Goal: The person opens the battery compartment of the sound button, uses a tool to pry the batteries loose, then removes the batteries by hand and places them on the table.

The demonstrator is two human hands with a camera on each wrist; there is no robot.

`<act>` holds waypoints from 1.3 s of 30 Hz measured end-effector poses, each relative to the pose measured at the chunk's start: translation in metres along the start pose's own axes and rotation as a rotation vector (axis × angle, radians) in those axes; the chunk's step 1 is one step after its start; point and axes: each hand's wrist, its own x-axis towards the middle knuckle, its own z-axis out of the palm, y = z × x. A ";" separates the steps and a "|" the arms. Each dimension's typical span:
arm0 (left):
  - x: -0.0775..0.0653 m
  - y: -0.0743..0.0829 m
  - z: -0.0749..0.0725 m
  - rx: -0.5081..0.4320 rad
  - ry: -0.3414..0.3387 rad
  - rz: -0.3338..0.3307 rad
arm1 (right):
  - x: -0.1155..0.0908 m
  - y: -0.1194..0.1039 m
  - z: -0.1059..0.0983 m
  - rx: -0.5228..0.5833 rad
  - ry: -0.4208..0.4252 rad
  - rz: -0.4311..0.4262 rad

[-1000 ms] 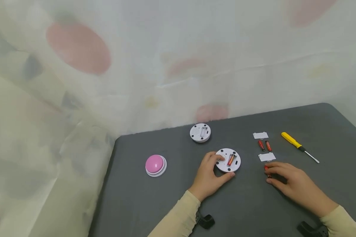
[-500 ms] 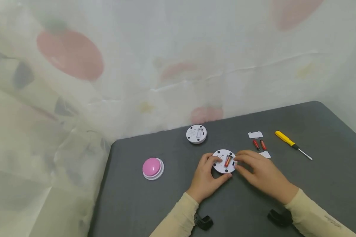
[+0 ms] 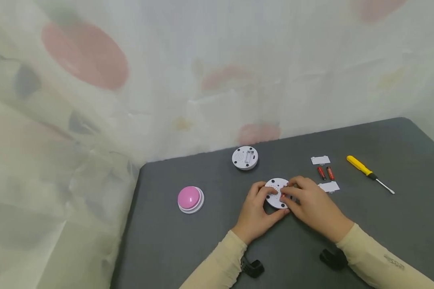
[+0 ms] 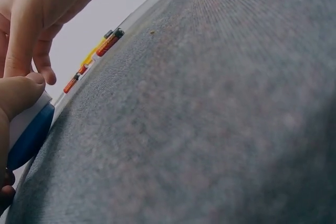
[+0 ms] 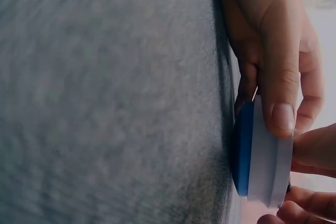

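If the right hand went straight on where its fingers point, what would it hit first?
The round white device; the right hand is right at its upturned face. Beyond, probably the left hand, though depth is unclear.

Pink-topped button [image 3: 190,198] and yellow-handled screwdriver [image 3: 369,174] on grey tabletop [image 3: 166,249]

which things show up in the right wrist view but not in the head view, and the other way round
Only the right wrist view shows the blue part under the white base. Only the head view shows the pink button, the second base with its open battery slot, two loose red batteries, two white covers and the yellow screwdriver. Both show the white base, the left grip holding its edge, the right grip at its upper face, and the grey tabletop.
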 end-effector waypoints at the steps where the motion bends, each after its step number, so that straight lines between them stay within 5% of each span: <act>1: 0.003 -0.001 -0.003 0.005 0.003 0.007 | 0.003 0.000 -0.001 -0.006 0.002 0.002; 10: 0.022 -0.002 -0.019 0.024 0.015 0.028 | 0.023 -0.005 -0.003 -0.030 0.049 0.020; 39: -0.003 0.005 0.001 0.017 0.012 -0.029 | -0.004 -0.002 -0.003 -0.072 0.064 0.065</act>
